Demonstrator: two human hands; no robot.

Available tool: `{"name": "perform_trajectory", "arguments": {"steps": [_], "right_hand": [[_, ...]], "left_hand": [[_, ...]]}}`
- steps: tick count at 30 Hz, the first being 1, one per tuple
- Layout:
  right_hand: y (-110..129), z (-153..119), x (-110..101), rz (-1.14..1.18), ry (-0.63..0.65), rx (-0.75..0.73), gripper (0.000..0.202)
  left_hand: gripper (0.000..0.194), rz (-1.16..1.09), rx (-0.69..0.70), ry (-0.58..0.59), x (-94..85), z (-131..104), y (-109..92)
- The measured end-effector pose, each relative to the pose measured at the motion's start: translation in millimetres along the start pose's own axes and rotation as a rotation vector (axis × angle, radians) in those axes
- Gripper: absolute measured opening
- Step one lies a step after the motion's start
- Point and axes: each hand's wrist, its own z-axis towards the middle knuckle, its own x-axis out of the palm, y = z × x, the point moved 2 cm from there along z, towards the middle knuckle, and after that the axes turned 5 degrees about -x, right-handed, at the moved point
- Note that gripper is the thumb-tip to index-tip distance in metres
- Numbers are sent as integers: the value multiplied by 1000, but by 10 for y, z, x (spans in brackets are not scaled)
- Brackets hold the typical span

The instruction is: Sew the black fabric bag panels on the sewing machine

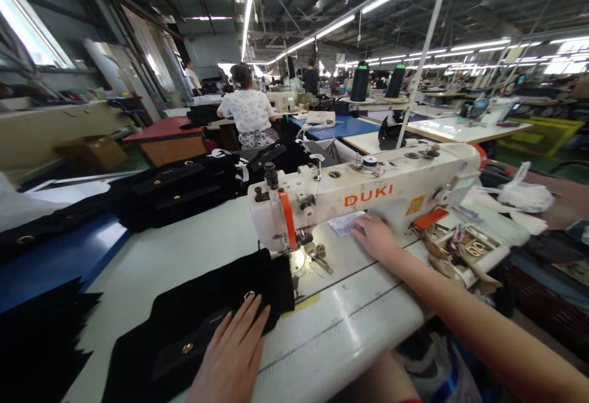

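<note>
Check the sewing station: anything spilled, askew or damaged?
The parts tray near the right end of the sewing machine looks untidy: brownish strips trail over its edge rather than lying inside. I see no spill, and no damage on the black panel under the left hand.

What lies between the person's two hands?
The head view shows part of the black fabric, then a small metal sewing attachment, between the left hand and right hand.
</note>
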Motion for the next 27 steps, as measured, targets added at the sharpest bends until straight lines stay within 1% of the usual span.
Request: {"name": "perform_trajectory", "arguments": {"steps": [2, 5, 9, 13, 16, 17, 19, 21, 22, 24, 25, 27], "right_hand": [[-27, 38, 30, -13, 18, 14, 14], [-21, 42, 87, -19, 26, 33, 17], [-26, 34, 99, -2, -3, 44, 18], [-36, 16, -20, 19, -62, 46, 15], [85, -87, -160, 52, -93, 12, 15], [176, -148, -199, 73, -99, -17, 14], [446, -306, -243, 132, -104, -112, 14], [817, -491, -225, 224, -108, -280, 16], [1014, -581, -192, 253, -111, -349, 18], [1377, -726, -83, 292, -101, -437, 18], [1521, -773, -17, 305, -89, -448, 17], [1706, -813, 98, 359, -76, -453, 16]], "left_hand": [[43, 11, 1, 17, 14, -16, -33], [43, 9, -4, 25, -8, -25, -47], [43, 12, -26, 41, -19, -28, -40], [44, 3, -63, 28, 17, -60, -21], [47, -70, -128, -1, -28, -57, -42], [49, -128, -167, 2, -66, -40, -67], [50, -322, -303, 34, -158, 27, -145], [51, -632, -497, 111, -227, 129, -249], [52, -817, -601, 174, -239, 184, -302], [57, -1167, -796, 294, -230, 281, -385], [58, -1303, -879, 336, -216, 315, -401], [55, -1460, -1017, 357, -186, 351, -365]]}}
